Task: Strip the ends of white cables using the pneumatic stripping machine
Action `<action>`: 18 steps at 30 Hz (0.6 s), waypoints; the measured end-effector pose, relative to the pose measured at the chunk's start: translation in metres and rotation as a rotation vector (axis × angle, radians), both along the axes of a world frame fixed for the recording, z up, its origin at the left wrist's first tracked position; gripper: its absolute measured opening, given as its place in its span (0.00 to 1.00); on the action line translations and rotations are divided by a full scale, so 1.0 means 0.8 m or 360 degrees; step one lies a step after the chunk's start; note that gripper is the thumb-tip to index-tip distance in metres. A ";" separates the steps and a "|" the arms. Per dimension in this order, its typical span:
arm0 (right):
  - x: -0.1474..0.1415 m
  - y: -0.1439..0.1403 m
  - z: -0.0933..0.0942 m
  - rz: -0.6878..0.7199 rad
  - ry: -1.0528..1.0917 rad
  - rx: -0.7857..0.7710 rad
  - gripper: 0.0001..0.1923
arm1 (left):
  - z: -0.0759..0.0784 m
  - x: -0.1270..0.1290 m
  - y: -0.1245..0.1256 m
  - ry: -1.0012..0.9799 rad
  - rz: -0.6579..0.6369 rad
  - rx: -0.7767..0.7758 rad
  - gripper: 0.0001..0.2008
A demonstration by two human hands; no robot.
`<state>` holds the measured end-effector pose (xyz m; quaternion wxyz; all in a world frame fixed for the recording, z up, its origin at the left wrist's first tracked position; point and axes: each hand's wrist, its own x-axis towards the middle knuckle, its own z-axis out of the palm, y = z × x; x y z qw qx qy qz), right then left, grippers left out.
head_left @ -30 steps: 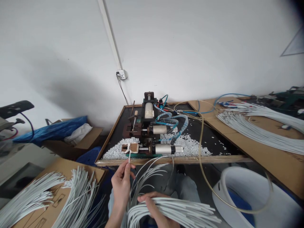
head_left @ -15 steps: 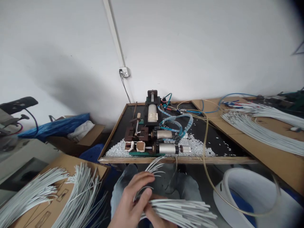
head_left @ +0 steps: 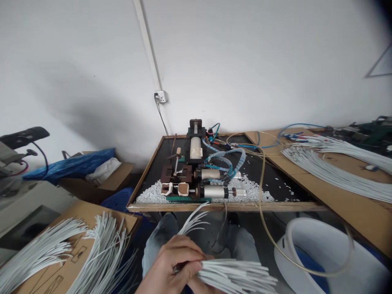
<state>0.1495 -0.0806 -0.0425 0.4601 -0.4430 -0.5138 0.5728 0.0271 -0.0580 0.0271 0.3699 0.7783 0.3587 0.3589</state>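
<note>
At the near edge, the left hand (head_left: pixel 171 263) is curling its fingers over the bundle of white wires (head_left: pixel 235 275) lying across the person's lap, closing on the bundle's left end; the right hand (head_left: pixel 199 287) is showing only as a sliver beneath the left one, pressing against the underside of the same wires, and how far it is closed cannot be told; a few loose wire ends (head_left: pixel 192 218) are fanning up and away from the hands toward the surface; the knees in jeans (head_left: pixel 159 241) are showing just beyond. To the near left, a cardboard box (head_left: pixel 79 228) is carrying more white wires (head_left: pixel 61 249) spreading over its top; to the near right, a white bucket (head_left: pixel 309 249) is standing on the floor, with a yellowish hose (head_left: pixel 263 204) looping over its rim. Farther off, the black surface (head_left: pixel 275 179) with its wooden rim is bearing a small machine (head_left: pixel 196 171) with metal cylinders and blue hoses, sitting amid a scatter of white scraps (head_left: pixel 254 192); to the right, a cardboard sheet (head_left: pixel 337 183) is holding long rows of white wires (head_left: pixel 330 167). On the far wall, a socket (head_left: pixel 161 96) is feeding a black cord down to the surface; at the far left, a blue bag (head_left: pixel 70 163) is lying across an open box.
</note>
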 end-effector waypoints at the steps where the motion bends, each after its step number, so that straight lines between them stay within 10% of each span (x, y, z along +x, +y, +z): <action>1: 0.000 0.000 0.002 -0.0014 0.0009 -0.0015 0.21 | -0.002 -0.001 -0.001 -0.0031 0.0026 -0.0018 0.08; 18: -0.005 -0.006 0.003 -0.0171 -0.0129 -0.0113 0.30 | -0.054 -0.027 0.015 -0.0444 0.0866 -0.0401 0.17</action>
